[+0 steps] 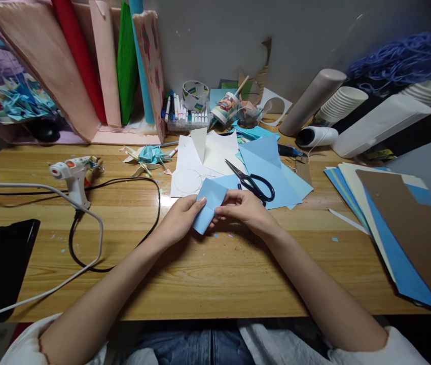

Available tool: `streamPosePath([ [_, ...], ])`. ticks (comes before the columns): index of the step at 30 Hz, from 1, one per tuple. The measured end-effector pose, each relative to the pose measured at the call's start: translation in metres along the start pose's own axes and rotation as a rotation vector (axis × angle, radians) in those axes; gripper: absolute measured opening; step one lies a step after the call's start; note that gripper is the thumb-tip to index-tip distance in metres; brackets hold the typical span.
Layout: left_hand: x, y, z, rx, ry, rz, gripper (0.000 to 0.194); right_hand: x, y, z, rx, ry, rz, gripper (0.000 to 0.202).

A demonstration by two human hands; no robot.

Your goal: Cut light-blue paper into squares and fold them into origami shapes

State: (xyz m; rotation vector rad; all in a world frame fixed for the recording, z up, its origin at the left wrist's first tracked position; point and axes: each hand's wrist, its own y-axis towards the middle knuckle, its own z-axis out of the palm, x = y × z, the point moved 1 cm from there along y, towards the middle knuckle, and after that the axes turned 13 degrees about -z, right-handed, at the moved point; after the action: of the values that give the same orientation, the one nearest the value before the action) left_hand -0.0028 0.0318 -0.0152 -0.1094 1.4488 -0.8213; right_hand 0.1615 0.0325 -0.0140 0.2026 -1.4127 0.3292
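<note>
A small piece of light blue paper (210,203) with a crease across it is held between both hands above the middle of the table. My left hand (180,218) grips its left edge, thumb on top. My right hand (244,209) pinches its lower right edge, with some fingers curled beneath. Just beyond my right hand, black-handled scissors (251,182) lie half open on larger blue sheets (266,159). White sheets (185,167) with drawn circles lie behind the held paper.
A white glue gun (74,177) with looping cables and a black tablet (4,263) are at left. Stacked coloured card (401,228) lies at right. Markers (188,115), paper cups (340,104) and blue yarn (401,58) line the back.
</note>
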Motion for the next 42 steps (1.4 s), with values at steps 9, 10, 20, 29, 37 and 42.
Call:
streamPosePath([
  [9, -0.003, -0.003, 0.000, -0.030, 0.114, 0.025, 0.029, 0.004, 0.000, 0.001, -0.037, -0.021, 0.035, 0.027],
  [10, -0.003, -0.003, 0.000, -0.036, 0.126, 0.030, 0.029, 0.004, 0.000, 0.001, -0.038, -0.023, 0.034, 0.027],
  [20, -0.004, -0.005, -0.002, -0.327, 0.688, 0.235, 0.033, -0.002, -0.002, -0.003, -0.004, -0.115, 0.100, 0.020],
  [29, -0.007, -0.008, -0.004, -0.332, 0.997, 0.310, 0.027, -0.002, -0.006, 0.000, 0.110, -0.196, 0.107, 0.013],
  [37, -0.008, -0.006, -0.012, -0.327, 0.944, 0.252, 0.033, -0.001, -0.004, -0.005, 0.043, -0.240, 0.047, 0.012],
  [42, -0.008, -0.005, -0.014, -0.335, 0.854, 0.223, 0.033, 0.003, -0.002, -0.009, -0.091, -0.277, -0.014, 0.012],
])
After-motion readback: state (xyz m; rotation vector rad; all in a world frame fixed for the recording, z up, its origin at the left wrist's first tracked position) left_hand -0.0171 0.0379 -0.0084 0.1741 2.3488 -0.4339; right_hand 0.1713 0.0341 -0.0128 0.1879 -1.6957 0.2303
